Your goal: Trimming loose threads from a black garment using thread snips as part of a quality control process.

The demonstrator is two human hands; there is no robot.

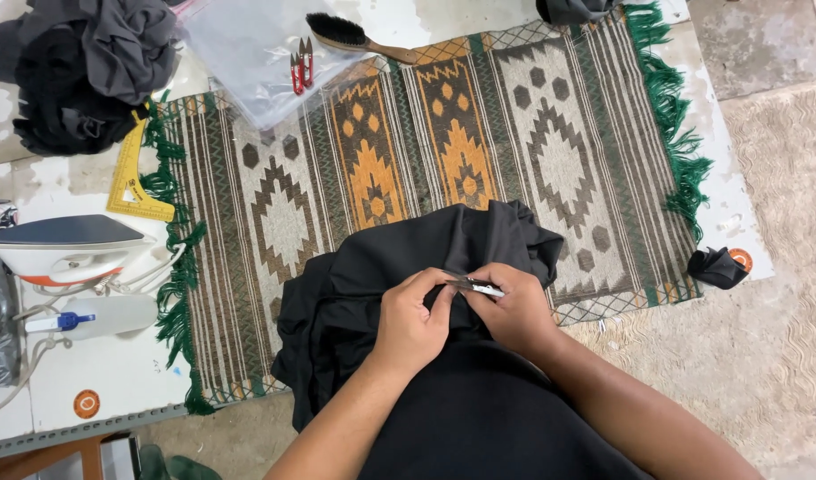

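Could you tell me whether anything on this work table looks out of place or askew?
Mostly minor things: the rug lies slanted across the table, the yellow ruler is partly tucked under its fringe, and a black scrap sits alone at the right edge. Both hands, left and right, work the black cloth.

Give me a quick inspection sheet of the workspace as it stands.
Surface: patterned rug with green fringe on a white table.
Job's things: black garment; small metal tool.
Clutter: brush, red snips, plastic bag, yellow ruler, iron, spray bottle, dark clothes pile.
Hands: left hand pinches the garment; right hand holds the tool.
Cables: iron cord.
Surroundings: beige floor.
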